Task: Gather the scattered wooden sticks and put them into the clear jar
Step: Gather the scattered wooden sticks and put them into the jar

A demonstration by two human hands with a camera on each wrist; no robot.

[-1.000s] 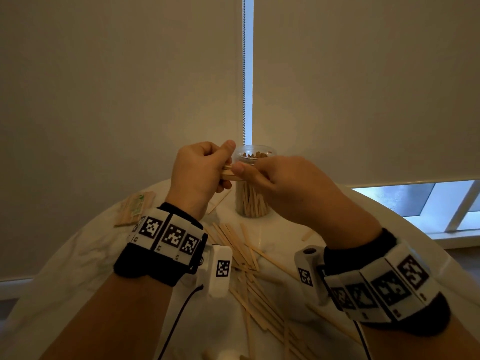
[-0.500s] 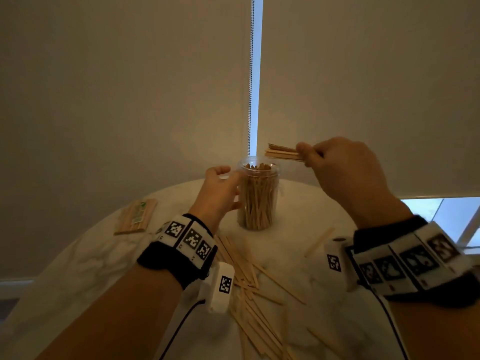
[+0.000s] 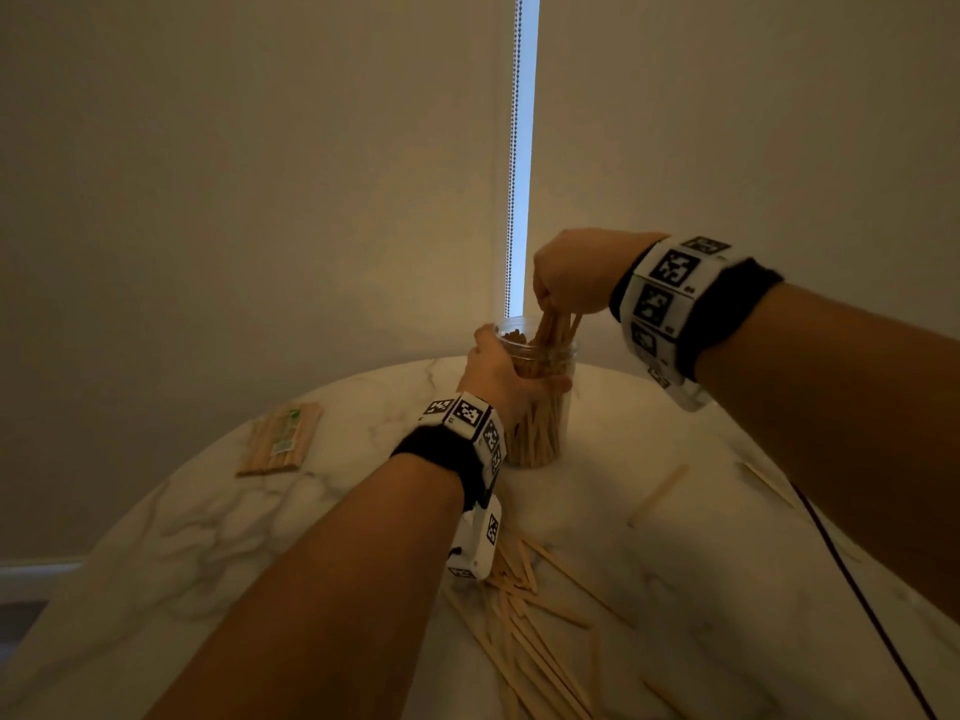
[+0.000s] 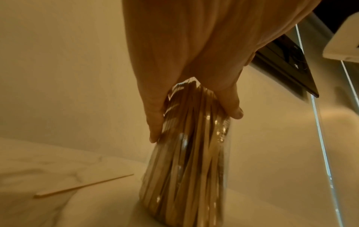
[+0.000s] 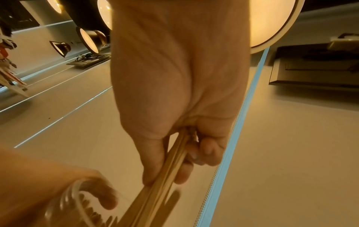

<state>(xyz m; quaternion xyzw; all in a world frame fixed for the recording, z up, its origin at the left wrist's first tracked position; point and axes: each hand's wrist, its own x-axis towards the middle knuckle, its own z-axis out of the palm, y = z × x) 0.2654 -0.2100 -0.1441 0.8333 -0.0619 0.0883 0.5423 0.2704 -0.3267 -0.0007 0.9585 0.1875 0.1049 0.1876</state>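
The clear jar (image 3: 543,423) stands at the far side of the round marble table (image 3: 208,522), packed with upright wooden sticks. My left hand (image 3: 498,371) grips its upper half; the left wrist view shows thumb and fingers wrapped round the jar (image 4: 186,161). Directly above the jar's mouth, my right hand (image 3: 569,278) pinches a bundle of sticks (image 3: 553,330) whose lower ends dip into the opening. The right wrist view shows that bundle (image 5: 161,181) between thumb and fingers, slanting down into the jar's rim (image 5: 77,204). Several loose sticks (image 3: 524,605) lie scattered near me.
A wrapped pack of sticks (image 3: 280,439) lies at the table's left. One single stick (image 3: 657,493) lies right of the jar, and another (image 3: 769,483) farther right. A dark cable (image 3: 857,589) crosses the right side. Window blinds close off the space behind the table.
My left hand let go of the bundle and took hold of the jar. The right hand carried the bundle up over the jar and tipped its ends down into the mouth.
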